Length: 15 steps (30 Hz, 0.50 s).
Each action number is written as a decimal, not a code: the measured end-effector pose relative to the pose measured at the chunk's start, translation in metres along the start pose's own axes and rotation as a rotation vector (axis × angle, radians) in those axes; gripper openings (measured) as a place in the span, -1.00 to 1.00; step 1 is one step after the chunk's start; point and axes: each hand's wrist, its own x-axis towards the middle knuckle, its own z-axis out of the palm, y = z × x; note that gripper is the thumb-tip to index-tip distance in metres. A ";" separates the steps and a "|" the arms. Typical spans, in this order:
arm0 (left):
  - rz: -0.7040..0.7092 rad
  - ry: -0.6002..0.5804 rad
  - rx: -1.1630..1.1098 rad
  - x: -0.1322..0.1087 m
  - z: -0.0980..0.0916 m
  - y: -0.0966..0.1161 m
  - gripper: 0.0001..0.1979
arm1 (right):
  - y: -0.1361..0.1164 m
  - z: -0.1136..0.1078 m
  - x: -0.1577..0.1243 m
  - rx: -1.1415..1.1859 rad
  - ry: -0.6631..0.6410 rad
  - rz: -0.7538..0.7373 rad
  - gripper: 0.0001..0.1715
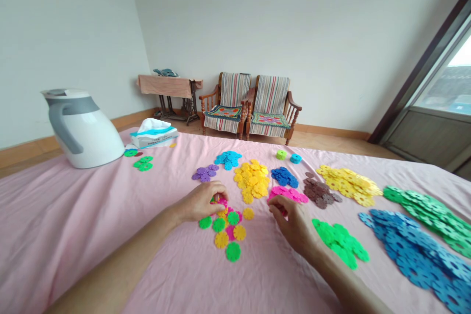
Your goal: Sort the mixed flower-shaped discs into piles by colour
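Note:
My left hand [206, 200] reaches over a small mixed group of plastic flower discs, its fingers curled together. A pink disc [222, 203] shows right at these fingertips. Around and below it lie loose green discs [233, 252], yellow discs [221, 240] and another pink disc [230, 232]. My right hand [290, 218] is closed in a pinch at the near left edge of a pink disc pile [289, 193]. Whatever its fingertips may hold is hidden. A yellow disc [248, 214] lies between the two hands.
Sorted piles cover the pink cloth [176, 274]: yellow [252, 179], purple [205, 173], light blue [228, 159], dark blue [284, 176], brown [319, 192], bright green [340, 241] and large blue [419, 250]. A white jug [91, 132] and tissue box [154, 136] stand left.

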 end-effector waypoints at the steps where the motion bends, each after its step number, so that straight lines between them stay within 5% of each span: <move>1: -0.016 0.017 -0.034 0.000 0.000 0.000 -0.91 | -0.001 0.001 0.000 0.003 0.000 -0.006 -0.80; 9: -0.194 0.103 -0.480 0.005 0.016 0.017 -0.91 | -0.008 0.013 -0.004 0.076 -0.034 -0.029 -0.83; 15: -0.086 0.143 -0.396 0.002 0.023 0.034 -0.93 | -0.029 0.019 -0.010 0.186 -0.051 -0.094 -0.90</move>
